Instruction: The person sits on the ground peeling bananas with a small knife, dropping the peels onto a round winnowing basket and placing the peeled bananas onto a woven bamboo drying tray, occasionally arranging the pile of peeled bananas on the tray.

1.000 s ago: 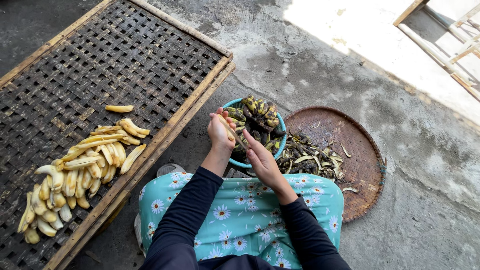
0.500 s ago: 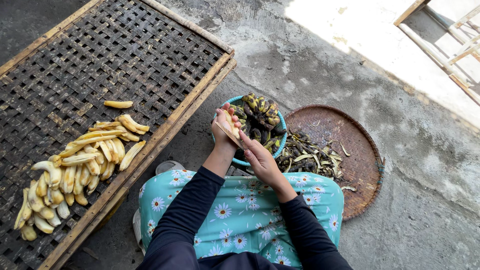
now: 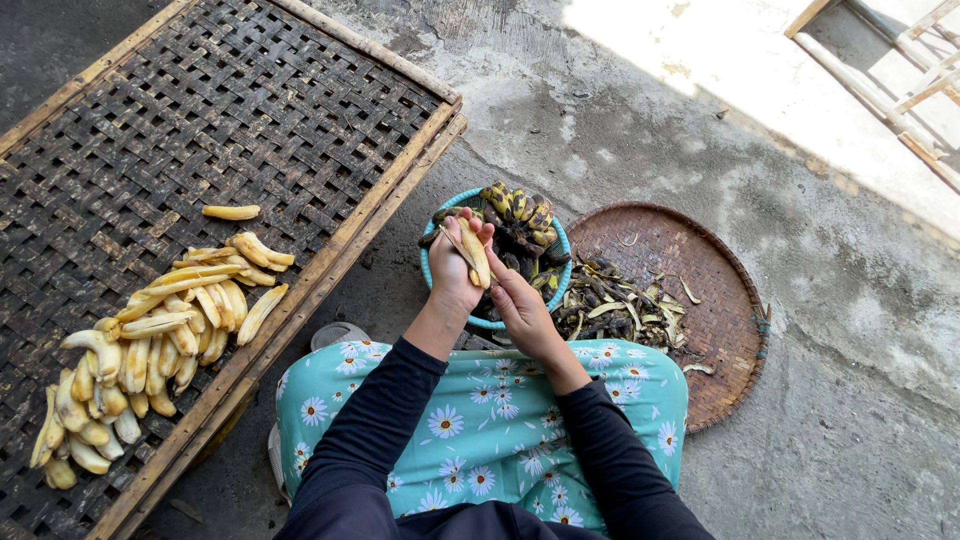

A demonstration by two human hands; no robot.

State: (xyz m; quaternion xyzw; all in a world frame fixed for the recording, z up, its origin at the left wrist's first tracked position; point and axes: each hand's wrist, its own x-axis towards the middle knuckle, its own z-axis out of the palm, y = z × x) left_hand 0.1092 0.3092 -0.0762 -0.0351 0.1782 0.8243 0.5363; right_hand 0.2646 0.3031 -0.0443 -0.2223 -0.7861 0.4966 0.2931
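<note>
Centre of frame: left hand [image 3: 455, 270] grips a pale, partly peeled banana [image 3: 474, 255] above the round turquoise plastic basin [image 3: 428, 262]; right hand [image 3: 520, 308] closes on its dark peel strip just beside.

My left hand [image 3: 458, 268] is raised, fingers curled shut; my right hand [image 3: 522, 308] sits just beside it (slightly lower), fingers pinching toward the left. Both dark-sleeved forearms angle inward, wrists close together.

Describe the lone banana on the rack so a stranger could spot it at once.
Find the big woven rack at left, with its heap of peeled bananas. Just above the heap lies one peeled banana, flat and alone, touching none of the others.
</note>
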